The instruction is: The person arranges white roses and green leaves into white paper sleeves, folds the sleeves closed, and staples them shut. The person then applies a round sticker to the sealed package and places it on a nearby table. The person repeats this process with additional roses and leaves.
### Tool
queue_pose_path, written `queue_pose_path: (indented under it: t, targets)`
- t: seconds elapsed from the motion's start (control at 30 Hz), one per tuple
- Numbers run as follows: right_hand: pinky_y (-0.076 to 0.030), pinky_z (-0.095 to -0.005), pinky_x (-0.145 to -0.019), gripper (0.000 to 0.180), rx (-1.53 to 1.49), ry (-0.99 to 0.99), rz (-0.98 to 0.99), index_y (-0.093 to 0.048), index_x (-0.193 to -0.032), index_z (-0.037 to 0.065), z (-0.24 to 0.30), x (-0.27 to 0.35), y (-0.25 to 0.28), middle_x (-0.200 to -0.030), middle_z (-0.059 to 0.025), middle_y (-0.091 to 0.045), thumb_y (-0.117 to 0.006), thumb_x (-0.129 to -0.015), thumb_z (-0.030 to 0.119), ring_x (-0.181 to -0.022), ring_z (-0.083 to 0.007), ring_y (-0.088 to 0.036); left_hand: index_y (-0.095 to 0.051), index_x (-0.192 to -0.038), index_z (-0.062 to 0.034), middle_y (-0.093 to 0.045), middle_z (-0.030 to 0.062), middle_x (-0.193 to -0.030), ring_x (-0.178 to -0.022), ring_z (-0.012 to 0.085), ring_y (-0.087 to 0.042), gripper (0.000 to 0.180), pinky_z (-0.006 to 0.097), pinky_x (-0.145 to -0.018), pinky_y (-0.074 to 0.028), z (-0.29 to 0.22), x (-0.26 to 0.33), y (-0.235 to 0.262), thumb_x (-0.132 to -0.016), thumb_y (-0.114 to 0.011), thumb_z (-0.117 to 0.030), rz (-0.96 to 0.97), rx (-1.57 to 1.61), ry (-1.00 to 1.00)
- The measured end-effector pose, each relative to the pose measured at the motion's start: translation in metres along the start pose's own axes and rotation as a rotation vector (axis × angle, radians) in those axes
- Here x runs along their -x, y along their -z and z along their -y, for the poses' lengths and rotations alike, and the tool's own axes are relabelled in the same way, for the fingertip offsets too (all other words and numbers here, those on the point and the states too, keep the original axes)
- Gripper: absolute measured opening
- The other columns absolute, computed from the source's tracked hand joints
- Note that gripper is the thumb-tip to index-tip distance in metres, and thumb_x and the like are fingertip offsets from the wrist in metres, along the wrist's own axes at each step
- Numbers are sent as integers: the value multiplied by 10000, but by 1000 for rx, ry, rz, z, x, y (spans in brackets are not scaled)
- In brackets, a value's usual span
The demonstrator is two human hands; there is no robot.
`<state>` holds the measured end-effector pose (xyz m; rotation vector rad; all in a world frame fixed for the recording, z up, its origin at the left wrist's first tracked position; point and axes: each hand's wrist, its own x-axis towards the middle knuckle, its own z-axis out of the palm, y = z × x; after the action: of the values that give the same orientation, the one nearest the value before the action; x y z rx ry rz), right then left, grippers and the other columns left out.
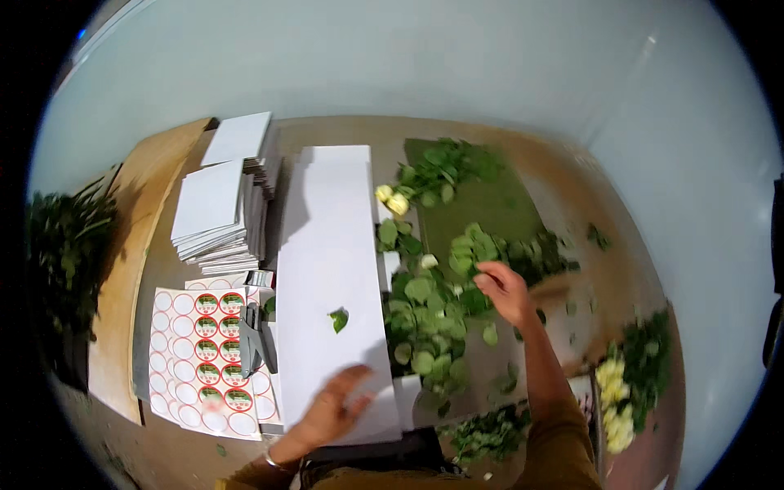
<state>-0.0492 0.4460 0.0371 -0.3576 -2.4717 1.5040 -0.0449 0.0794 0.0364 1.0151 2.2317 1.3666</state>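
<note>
The left hand [335,407] is blurry but half open and empty, over the long white paper [331,261]. The right hand [506,296] has bent fingers; I cannot tell if it holds anything. It is by the heap of green leaves [426,317], right of the paper. Dark green plants [69,253], far left, seem to stand in a dim black bin [72,367].
</note>
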Motion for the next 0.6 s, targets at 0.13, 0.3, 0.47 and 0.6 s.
queue_pose_path:
  t: [0.13, 0.3, 0.47, 0.6]
  targets:
    - [-430, -365, -851, 366, 348, 28, 287, -433, -1206, 58, -13, -164, -37, -1129, -138, -531, -517, -859, 137, -1002, -275, -527, -309, -1267, 0, -312, 254, -1293, -1156, 407, -348, 645, 452, -970, -295, 92, -3, 14, -747, -651, -169, -399, -614, 243]
    - [-339, -409, -975, 562, 797, 236, 389, -351, -1265, 70, -41, -296, -113, -1304, -159, -374, -512, -739, -40, -1186, -330, -372, -242, -1283, 81, -281, 295, -1304, -1190, 417, -321, 748, 446, -995, -275, 111, 17, 5, -751, -642, -261, -502, -656, 577]
    - [-299, -398, -1012, 662, 1010, 402, 468, -360, -1281, 59, -104, -359, -130, -1294, -180, -380, -611, -671, 11, -1208, -342, -336, -319, -1225, 91, -434, 269, -1169, -1086, 394, -426, 697, 426, -943, -344, 114, 13, 5, -742, -643, -294, -528, -656, 517]
    - [-377, -431, -896, 464, 984, 463, 474, -505, -1073, 18, -116, -361, -108, -1094, -224, -485, -631, -628, -20, -1069, -373, -433, -325, -1224, 77, -419, 253, -1190, -1083, 371, -434, 661, 400, -937, -359, 116, 17, 3, -774, -616, -311, -559, -649, 483]
